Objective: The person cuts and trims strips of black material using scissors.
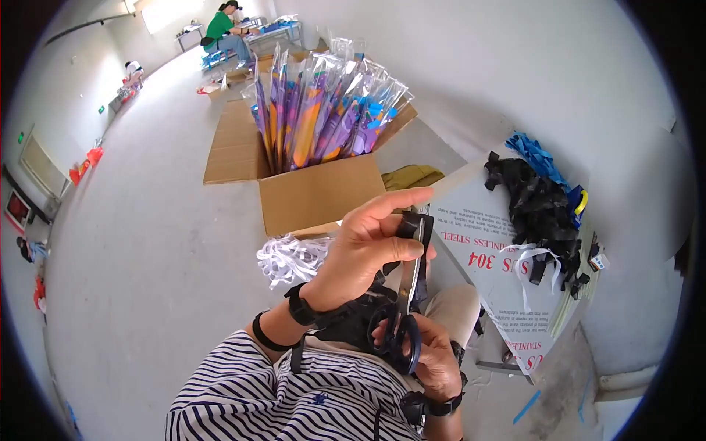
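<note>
My left hand [353,253] pinches a black fabric strip [412,225] between thumb and fingers, index finger stretched out above it. My right hand [434,360] grips a pair of scissors [403,323] by their dark handles, the blades pointing up at the strip. The blade tips reach the strip beside my left thumb; whether they are cutting it I cannot tell. More black material lies across my lap, partly hidden by my hands. To the right, a heap of black strips [533,202] rests on a grey printed board [471,220].
An open cardboard box [320,197] ahead holds several purple items in clear plastic sleeves [316,110]. White ribbon loops [290,259] lie beside it. Blue strips [537,156] and a white ribbon [526,275] are on the board. A person in green [220,29] sits at a far table.
</note>
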### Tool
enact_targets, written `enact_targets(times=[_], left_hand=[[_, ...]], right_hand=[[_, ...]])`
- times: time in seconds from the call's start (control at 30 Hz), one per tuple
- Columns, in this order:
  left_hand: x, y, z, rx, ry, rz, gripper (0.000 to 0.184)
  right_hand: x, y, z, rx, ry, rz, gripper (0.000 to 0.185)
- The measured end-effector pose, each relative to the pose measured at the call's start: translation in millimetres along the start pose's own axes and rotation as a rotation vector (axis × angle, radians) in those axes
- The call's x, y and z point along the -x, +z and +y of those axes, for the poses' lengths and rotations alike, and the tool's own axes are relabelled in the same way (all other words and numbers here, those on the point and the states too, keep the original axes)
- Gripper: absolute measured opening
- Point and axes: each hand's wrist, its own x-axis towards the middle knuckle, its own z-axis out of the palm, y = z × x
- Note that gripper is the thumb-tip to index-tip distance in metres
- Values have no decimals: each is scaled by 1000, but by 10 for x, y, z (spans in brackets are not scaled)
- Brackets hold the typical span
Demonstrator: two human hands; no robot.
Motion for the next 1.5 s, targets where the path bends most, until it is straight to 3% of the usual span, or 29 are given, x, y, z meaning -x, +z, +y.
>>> enact_targets(times=[0.13,0.37,0.53,0.63,0.73,0.83,0.9,1.03,1.13,1.2,1.33,1.37,1.5], left_hand=[[6,27,-50,-10,-47,7,66],[-34,-35,0,-28,33,-5,75],[-81,-140,-27,-76,61,-31,69],[-101,-145,5,-130,83,-4,68],[-102,-149,-4,-192,104,36,68],[-126,-190,-84,-177,145,122,62],[-135,-211,-76,-172,135,174,60],[-43,-78,-128,47,38,99,54],[45,48,-288,347,-101,44,54],[70,120,-378,518,-119,-17,52],[68,205,-359,550,-150,43,52],[66,202,-352,551,-150,46,52],[42,134,-321,465,-119,79,50]], right_hand=[[-66,47,-8,2,75,-103,55],[-28,160,-135,115,101,3,39],[-20,115,-87,195,75,8,38],[-14,84,-24,262,-53,80,64],[38,84,-15,257,-129,70,53],[90,70,-48,298,-123,58,60],[126,84,-46,320,-164,171,60],[45,104,-277,607,-432,492,56],[-220,138,-365,669,-722,571,60],[-364,164,-317,608,-722,532,61],[-453,268,-177,623,-584,550,58],[-462,348,-182,607,-585,556,46],[-495,234,-93,450,-605,615,42]])
